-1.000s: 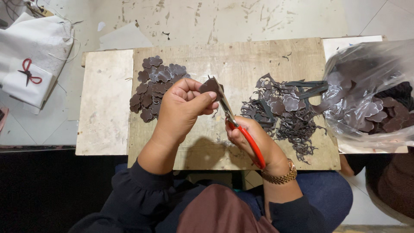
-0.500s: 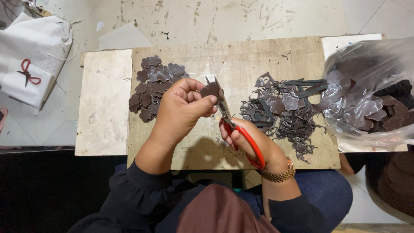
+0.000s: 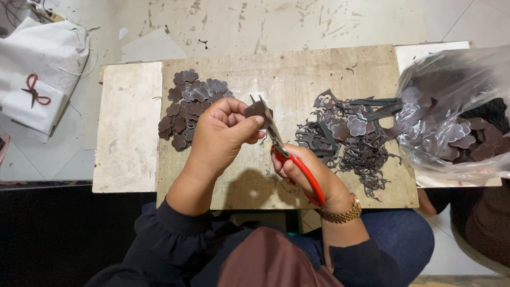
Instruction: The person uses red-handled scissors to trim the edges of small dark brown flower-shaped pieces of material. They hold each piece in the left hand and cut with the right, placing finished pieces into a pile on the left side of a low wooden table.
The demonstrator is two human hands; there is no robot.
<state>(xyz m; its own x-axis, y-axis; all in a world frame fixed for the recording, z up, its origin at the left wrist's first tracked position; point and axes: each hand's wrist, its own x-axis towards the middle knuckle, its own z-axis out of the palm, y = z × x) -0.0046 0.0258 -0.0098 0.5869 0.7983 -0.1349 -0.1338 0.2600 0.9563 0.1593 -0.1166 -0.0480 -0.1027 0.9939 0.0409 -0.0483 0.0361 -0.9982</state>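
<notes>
A low wooden counter (image 3: 329, 66) fills the middle of the view, a paler board (image 3: 125, 133) lying against its left edge. At the right edge a big clear plastic bag (image 3: 451, 95) holds dark brown flower-shaped pieces. Right of centre on the counter spreads a tangle of dark brown offcuts (image 3: 350, 138), strips and cut-out webbing mixed with a few flower shapes. Toward the back left corner lies a pile of finished flower cutouts (image 3: 186, 103), dark brown and overlapping one another.

Above the front half of the counter, between the two heaps, the left hand (image 3: 223, 135) has its grip closed on a small dark brown piece (image 3: 256, 110), pinched between thumb and fingertips and raised clear of the wood. The right hand (image 3: 305, 170), a gold watch (image 3: 342, 212) at its wrist, has its grip wrapped round the red handles of a pair of scissors (image 3: 281, 146). The blades are parted narrowly, pointing away toward the back edge, and meet the piece at its right side.
</notes>
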